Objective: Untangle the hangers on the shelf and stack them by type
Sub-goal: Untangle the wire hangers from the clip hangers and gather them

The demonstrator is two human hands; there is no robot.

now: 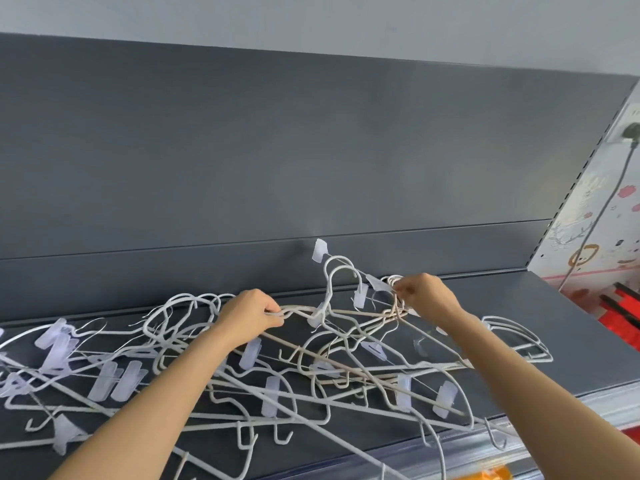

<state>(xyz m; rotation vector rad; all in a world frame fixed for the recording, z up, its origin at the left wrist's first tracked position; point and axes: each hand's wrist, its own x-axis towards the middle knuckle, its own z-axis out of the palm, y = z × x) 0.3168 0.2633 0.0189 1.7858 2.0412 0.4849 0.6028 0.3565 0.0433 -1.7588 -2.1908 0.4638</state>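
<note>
A tangle of white wire hangers (270, 382) covers the dark grey shelf (540, 306); several carry translucent plastic clips (104, 379). My left hand (247, 313) grips the shoulder end of a few plain white hangers lifted off the heap. My right hand (424, 294) pinches the bunched hooks (394, 282) of hangers at the far side. Between my hands, two hooks (341, 271) and a clip (318, 250) stick up. Near the shelf's right end lies a small separate group of hangers (516, 337).
The shelf's dark back panel (277, 150) rises right behind the heap. At the right is a white wall with cartoon stickers (588, 237), a socket with a hanging cable (602, 209), and red items (623, 317). The shelf's front edge has a clear price strip (554, 441).
</note>
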